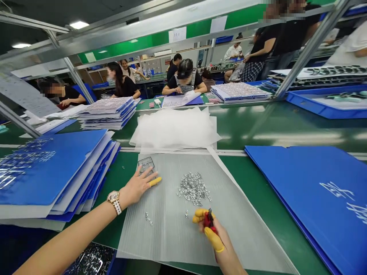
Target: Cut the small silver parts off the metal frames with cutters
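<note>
My left hand (139, 185), with a watch on its wrist and a yellow cover on one finger, is flat with fingers spread. Its fingertips lie over a dark rectangular plastic parts frame (145, 163), partly hiding it. My right hand (219, 238), with yellow covers on thumb and fingers, grips red-handled nippers (210, 221), jaws pointing up. Ahead of the nippers lies a heap of small shiny silver pieces (195, 189) on a translucent sheet (169, 229). A few loose pieces (186, 214) lie close to my right hand, and several more (148, 219) below my left.
A thick stack of blue and white sheets (63, 164) with shiny frames on top stands left. Blue boards (309, 183) lie right, white sheets (174, 128) behind. A bin of dark shiny frames (91, 259) sits low left. Across the green bench, several people are seated.
</note>
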